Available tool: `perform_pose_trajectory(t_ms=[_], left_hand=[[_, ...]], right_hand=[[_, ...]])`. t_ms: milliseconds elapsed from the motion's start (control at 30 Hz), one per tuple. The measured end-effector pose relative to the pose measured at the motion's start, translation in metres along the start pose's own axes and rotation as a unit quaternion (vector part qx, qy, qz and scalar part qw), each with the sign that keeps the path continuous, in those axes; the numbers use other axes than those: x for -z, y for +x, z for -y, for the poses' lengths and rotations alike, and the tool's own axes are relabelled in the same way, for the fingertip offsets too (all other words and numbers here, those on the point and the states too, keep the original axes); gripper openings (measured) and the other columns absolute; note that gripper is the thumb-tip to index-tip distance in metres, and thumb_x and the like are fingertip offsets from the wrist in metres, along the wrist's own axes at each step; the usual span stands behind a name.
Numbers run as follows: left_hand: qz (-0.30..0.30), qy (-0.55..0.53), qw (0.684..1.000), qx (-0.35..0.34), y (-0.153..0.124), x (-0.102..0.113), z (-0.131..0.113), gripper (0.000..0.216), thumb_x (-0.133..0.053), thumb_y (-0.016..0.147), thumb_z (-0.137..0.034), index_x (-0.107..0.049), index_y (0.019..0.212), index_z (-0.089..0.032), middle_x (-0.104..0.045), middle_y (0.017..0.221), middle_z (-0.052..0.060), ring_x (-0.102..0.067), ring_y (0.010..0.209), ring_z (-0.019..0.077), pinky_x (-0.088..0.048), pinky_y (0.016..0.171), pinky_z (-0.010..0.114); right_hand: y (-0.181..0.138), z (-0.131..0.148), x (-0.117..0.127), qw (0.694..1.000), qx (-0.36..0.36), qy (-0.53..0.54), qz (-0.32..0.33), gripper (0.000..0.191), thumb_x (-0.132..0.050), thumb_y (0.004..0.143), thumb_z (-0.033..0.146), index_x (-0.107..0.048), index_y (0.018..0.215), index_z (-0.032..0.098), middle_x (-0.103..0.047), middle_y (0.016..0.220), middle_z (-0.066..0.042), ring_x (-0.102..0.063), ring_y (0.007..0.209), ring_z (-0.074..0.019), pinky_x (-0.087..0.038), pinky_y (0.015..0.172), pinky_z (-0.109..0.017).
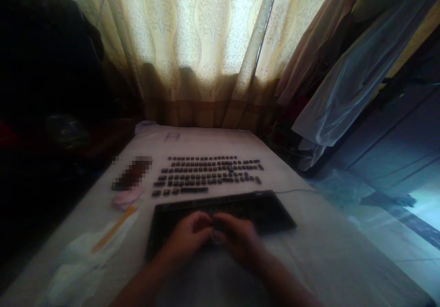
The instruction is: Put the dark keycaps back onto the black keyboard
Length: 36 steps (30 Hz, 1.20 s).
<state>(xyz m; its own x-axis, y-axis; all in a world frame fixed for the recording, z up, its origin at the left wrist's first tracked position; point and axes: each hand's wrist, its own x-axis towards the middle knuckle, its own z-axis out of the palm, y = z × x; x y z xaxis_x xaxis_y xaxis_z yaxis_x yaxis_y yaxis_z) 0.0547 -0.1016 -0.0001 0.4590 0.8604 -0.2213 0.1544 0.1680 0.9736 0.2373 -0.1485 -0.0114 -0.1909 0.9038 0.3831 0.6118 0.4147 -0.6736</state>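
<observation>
A black keyboard (264, 208) lies across the table in front of me, its key area dark and blurred. My left hand (191, 233) is above its middle, thumb and fingers closed in a pinch. Close beside it, my right hand (237, 234) is closed too, the fingertips of both hands meeting. Something small may be between them, but blur and the fingers hide it. Beyond the keyboard, loose black keycaps (202, 176) are laid out in several rows. A long spacebar keycap (194, 189) lies in the nearest row.
On the left are a pixelated brown object (133, 173), a pink cloth (127, 199), a flat yellowish stick (114, 230) and crumpled white material (74, 256). A cable (292, 190) runs off to the right. Curtains (209, 46) hang behind the table; clothes (343, 87) hang at right.
</observation>
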Motion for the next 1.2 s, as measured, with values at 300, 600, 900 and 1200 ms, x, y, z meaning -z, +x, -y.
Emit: perform_pose_trajectory(t_ms=[300,600,900,1200], left_hand=[[-0.031,0.166,0.982,-0.083,0.000,0.019,-0.011,0.022,-0.062,0.078,-0.034,-0.064,0.095,-0.020,-0.071,0.084,0.002,-0.066,0.079,0.0193,-0.049,0.072,0.029],[-0.233,0.473,0.779,-0.340,-0.002,0.065,0.013,0.026,-0.045,0.093,-0.029,-0.069,0.085,-0.021,-0.074,0.081,0.004,-0.070,0.072,0.0188,-0.053,0.067,0.028],[-0.235,0.490,0.761,-0.354,-0.003,0.066,0.016,0.027,-0.045,0.094,-0.027,-0.069,0.082,-0.021,-0.073,0.077,0.003,-0.069,0.068,0.0182,-0.053,0.063,0.028],[-0.226,0.485,0.771,-0.345,-0.001,0.068,0.020,0.028,-0.044,0.094,-0.027,-0.069,0.084,-0.020,-0.074,0.079,0.004,-0.070,0.069,0.0186,-0.053,0.064,0.029]], right_hand=[[0.038,-0.011,0.022,0.996,-0.065,-0.050,0.022,0.022,-0.061,0.085,0.026,-0.074,0.101,0.020,-0.078,0.094,-0.006,-0.072,0.085,-0.0211,-0.053,0.077,-0.028],[0.113,-0.056,0.025,0.959,-0.197,-0.190,0.068,0.018,-0.067,0.081,0.028,-0.078,0.095,0.028,-0.078,0.098,-0.002,-0.071,0.090,-0.0227,-0.050,0.082,-0.032],[0.119,-0.065,0.010,0.952,-0.194,-0.210,0.107,0.021,-0.067,0.082,0.034,-0.077,0.100,0.030,-0.077,0.104,-0.002,-0.070,0.095,-0.0221,-0.049,0.083,-0.031],[0.122,-0.065,0.011,0.944,-0.200,-0.228,0.127,0.024,-0.068,0.081,0.036,-0.077,0.102,0.028,-0.076,0.105,-0.004,-0.069,0.096,-0.0238,-0.049,0.083,-0.032]])
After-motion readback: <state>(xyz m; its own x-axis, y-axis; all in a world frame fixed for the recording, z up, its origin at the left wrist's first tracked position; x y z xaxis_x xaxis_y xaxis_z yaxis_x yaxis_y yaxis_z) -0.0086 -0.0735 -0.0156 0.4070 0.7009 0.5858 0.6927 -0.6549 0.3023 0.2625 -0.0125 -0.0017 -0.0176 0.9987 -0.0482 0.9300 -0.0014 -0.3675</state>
